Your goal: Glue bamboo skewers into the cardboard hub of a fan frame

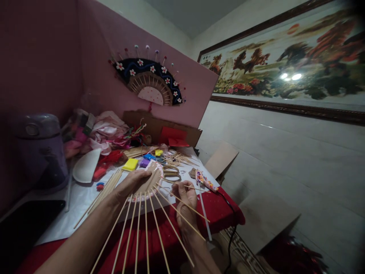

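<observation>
Head view: a half-round cardboard piece (151, 184) is held over the near side of the surface (226, 214), thin sticks (146, 228) spreading from its curved edge toward the person. The left hand (132, 183) is closed on the cardboard's left side, thumb on top. Just right of the cardboard, the right hand (186, 198) has its fingers bent around one stick (203, 189). Beyond the cardboard lie scissors (172, 174) and a yellow block (130, 164); right of it, a glue gun (204, 180).

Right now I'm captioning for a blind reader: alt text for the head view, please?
The left hand grips a curved cardboard piece with thin wooden sticks fanning from its edge; the right hand is among the rightmost sticks. Behind the cluttered table, a dark flowered fan shows against a pink panel.
</observation>
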A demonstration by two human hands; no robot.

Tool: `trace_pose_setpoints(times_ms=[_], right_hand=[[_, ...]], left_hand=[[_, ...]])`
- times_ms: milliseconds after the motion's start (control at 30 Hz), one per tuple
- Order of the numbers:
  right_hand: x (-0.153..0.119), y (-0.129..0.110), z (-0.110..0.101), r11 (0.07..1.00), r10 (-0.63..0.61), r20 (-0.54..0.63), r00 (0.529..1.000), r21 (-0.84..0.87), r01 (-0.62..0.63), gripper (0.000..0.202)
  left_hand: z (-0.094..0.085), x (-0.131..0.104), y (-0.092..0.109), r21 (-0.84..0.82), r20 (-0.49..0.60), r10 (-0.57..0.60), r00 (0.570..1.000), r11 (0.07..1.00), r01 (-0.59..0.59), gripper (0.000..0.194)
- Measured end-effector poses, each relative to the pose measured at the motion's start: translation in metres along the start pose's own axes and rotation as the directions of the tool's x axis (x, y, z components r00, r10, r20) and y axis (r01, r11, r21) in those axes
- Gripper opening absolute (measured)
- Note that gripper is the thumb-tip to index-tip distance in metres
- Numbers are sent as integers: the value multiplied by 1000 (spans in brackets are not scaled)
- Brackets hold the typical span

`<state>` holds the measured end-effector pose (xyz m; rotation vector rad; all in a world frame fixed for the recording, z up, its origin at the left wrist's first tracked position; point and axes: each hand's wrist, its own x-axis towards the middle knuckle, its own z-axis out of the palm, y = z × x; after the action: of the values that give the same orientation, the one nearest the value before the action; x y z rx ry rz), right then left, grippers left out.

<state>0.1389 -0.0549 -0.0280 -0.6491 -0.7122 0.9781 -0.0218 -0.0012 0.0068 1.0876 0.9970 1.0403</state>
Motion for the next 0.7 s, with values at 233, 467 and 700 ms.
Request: trace_pose_setpoints(times_ms=[233, 467, 700], right_hand=[[1, -6, 0, 982, -120, 176, 977, -123, 143, 20], [16, -24, -16, 943, -150, 398, 905, -217, 251, 8], [5, -18, -14, 875, -275, 461, 844, -244, 418, 15]], left_hand=[[-4, 5, -5, 56, 50, 40, 998, 998, -43, 22], [-6, 4, -4, 69, 89, 38, 995, 997, -45, 23], [-2, -1, 1, 78, 115, 3, 993, 997, -12, 22]])
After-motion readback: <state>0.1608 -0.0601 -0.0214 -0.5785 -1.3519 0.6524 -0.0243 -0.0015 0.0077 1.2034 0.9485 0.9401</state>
